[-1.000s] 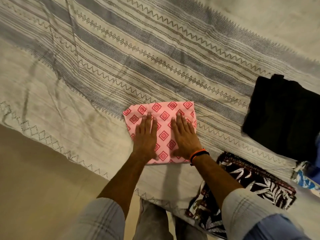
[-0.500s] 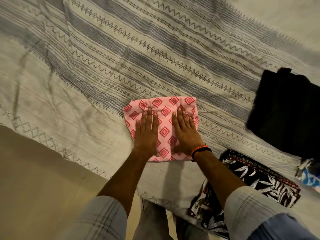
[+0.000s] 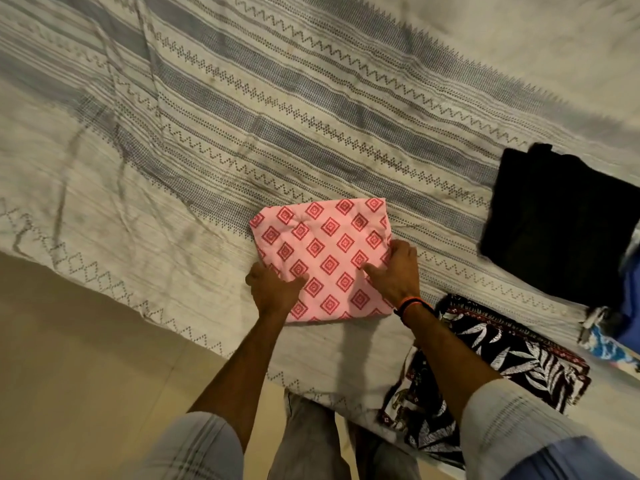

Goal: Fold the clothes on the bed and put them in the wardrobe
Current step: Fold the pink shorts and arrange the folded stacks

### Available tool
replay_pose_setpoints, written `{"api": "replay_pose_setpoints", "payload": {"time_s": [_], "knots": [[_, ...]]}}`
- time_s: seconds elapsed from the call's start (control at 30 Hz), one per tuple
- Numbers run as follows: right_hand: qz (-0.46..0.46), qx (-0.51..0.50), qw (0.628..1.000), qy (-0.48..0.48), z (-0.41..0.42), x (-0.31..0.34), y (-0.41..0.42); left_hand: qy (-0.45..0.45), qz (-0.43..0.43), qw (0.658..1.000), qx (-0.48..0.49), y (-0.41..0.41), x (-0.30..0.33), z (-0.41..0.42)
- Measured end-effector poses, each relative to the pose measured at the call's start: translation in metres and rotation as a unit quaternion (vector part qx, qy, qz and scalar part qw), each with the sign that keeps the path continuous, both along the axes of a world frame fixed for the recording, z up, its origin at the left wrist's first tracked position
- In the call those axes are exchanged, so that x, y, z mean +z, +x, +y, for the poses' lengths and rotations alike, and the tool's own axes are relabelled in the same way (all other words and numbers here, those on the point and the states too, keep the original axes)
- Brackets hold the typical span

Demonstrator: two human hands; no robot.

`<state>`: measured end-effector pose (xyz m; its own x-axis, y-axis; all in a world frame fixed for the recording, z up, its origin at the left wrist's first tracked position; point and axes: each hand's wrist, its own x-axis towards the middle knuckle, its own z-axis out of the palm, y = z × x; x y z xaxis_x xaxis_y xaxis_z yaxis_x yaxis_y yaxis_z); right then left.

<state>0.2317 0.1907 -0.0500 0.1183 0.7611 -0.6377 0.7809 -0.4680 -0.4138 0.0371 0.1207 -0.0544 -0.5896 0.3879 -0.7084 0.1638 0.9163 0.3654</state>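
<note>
- Pink folded garment (image 3: 320, 258): lies flat on the striped bedsheet (image 3: 242, 116), near the bed's edge, directly before me.
- Left hand (image 3: 273, 289): a second ago flat on top; now at the left edge, thumb over the cloth, fingers curled under it.
- Right hand (image 3: 394, 271): likewise shifted from pressing flat to gripping the right edge.
- Reading: smoothing looks finished; I judge a lift is next, toward the wardrobe or a stack.
- Neighbours: leaf-print cloth (image 3: 502, 355) and black garment (image 3: 561, 223) lie folded to the right.
</note>
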Motion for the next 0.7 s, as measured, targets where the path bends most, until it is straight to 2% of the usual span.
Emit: {"api": "replay_pose_setpoints", "payload": {"time_s": [0.2,0.43,0.7], "knots": [[0.07,-0.104,0.99,-0.064,0.005,-0.016,-0.006,0.023,-0.084,0.993,0.077,-0.002,-0.012,0.003],[0.097,-0.056,0.992,-0.061,0.008,-0.017,-0.018,0.06,-0.167,0.982,0.063,0.008,-0.01,0.014],[0.125,-0.08,0.989,-0.014,-0.004,0.018,-0.005,0.123,-0.206,0.969,0.059,0.016,0.025,0.02]]}}
